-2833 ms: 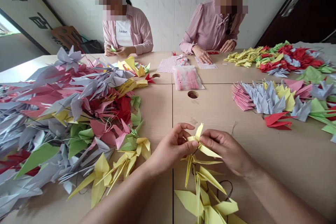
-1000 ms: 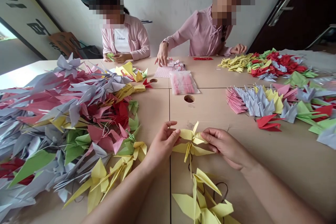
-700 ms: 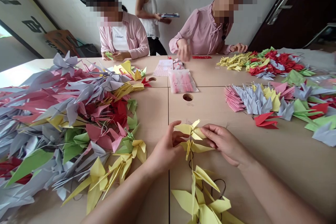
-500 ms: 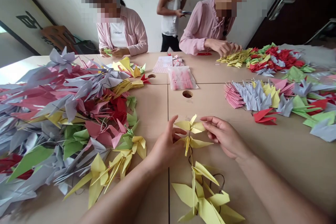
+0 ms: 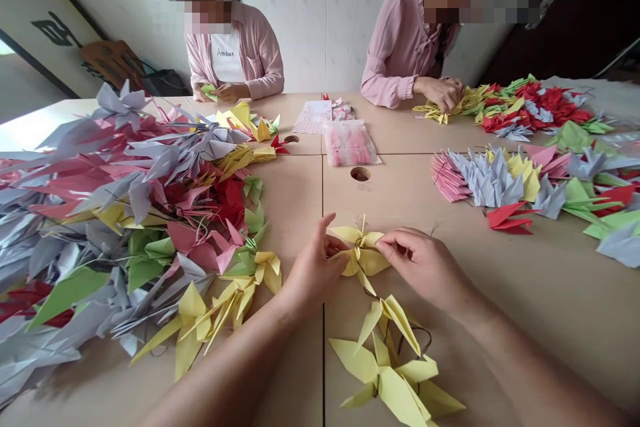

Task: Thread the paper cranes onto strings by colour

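Before me a string of yellow folded paper cranes runs toward the front edge of the table. My left hand (image 5: 317, 270) pinches the left side of the upper yellow paper crane (image 5: 367, 261), its index finger raised. On the other side, my right hand (image 5: 425, 263) has thumb and fingertips closed on a right wing of the upper cranes; which of the two is hard to tell. Dark cord shows between the cranes. Below my hands, a lower group of yellow paper cranes (image 5: 395, 387) rests on the table, with a loop of cord beside it.
A big heap of coloured paper cranes (image 5: 150, 180) covers the table's left. More cranes (image 5: 493, 177) lie at right. A plastic bag with pink contents (image 5: 350, 143) sits behind a round table hole (image 5: 360, 174). Two people in pink sleeves work with folded paper opposite.
The two upper cranes have come closer together between my hands. My right fingers have closed on a wing. A standing person at the back has left the view.
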### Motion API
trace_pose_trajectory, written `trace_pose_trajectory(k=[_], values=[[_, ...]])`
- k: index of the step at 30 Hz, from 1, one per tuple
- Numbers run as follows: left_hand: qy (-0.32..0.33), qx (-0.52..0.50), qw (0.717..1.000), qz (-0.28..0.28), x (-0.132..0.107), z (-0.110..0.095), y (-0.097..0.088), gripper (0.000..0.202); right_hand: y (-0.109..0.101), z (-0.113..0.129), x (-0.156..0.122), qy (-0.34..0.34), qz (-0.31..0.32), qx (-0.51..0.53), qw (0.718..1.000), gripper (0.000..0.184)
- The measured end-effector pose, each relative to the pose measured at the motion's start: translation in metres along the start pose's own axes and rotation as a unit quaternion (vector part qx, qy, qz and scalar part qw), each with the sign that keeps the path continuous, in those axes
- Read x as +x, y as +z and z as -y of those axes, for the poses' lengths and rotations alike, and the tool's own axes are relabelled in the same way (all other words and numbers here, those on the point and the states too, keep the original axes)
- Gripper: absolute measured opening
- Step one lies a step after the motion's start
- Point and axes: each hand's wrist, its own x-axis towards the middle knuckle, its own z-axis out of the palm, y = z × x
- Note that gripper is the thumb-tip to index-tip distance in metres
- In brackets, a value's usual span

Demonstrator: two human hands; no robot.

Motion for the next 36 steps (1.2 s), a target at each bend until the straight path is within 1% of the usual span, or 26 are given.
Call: trace_pose_trajectory(k=[3, 6, 8, 10, 12, 14, 17, 19, 24, 26, 31, 36], values=[[0.018, 0.025, 1.000, 0.007, 0.000, 0.001, 0.000, 0.062, 0.001, -0.003, 0.000, 0.005, 0.031, -0.010, 0.999, 0.018], [0.027, 0.041, 0.998, 0.027, 0.000, 0.001, 0.000, 0.055, 0.001, -0.002, -0.002, 0.004, 0.067, 0.018, 0.998, 0.019], [0.024, 0.058, 0.998, 0.029, 0.000, 0.000, -0.001, 0.052, 0.002, 0.001, -0.004, 0.011, 0.085, 0.037, 0.996, 0.022], [0.036, 0.102, 0.994, 0.015, -0.002, -0.003, -0.001, 0.050, 0.003, 0.004, -0.006, 0.025, 0.094, 0.043, 0.994, 0.023], [0.063, 0.160, 0.985, -0.007, -0.003, -0.005, -0.002, 0.049, 0.005, 0.004, -0.008, 0.045, 0.099, 0.048, 0.993, 0.024], [0.082, 0.184, 0.979, -0.019, -0.005, -0.008, -0.002, 0.048, 0.007, 0.002, -0.008, 0.065, 0.102, 0.067, 0.990, 0.024], [0.061, 0.160, 0.985, -0.012, -0.007, -0.008, -0.002, 0.048, 0.010, -0.003, -0.008, 0.093, 0.103, 0.130, 0.982, 0.024], [0.035, 0.140, 0.989, 0.010, -0.007, -0.006, -0.001, 0.049, 0.013, -0.007, -0.006, 0.111, 0.114, 0.175, 0.972, 0.026], [0.004, 0.049, 0.996, 0.071, -0.001, 0.001, 0.001, 0.047, 0.013, -0.009, -0.001, 0.127, 0.189, 0.240, 0.944, 0.030], [-0.005, 0.020, 0.996, 0.083, 0.001, 0.001, 0.001, 0.045, 0.010, -0.007, 0.000, 0.126, 0.203, 0.253, 0.938, 0.031], [-0.046, -0.031, 0.993, 0.106, 0.002, -0.008, -0.002, 0.039, 0.003, -0.004, 0.002, 0.147, 0.205, 0.263, 0.931, 0.033], [-0.045, -0.037, 0.993, 0.102, -0.001, -0.011, 0.000, 0.034, 0.006, -0.003, 0.002, 0.138, 0.202, 0.244, 0.938, 0.031]])
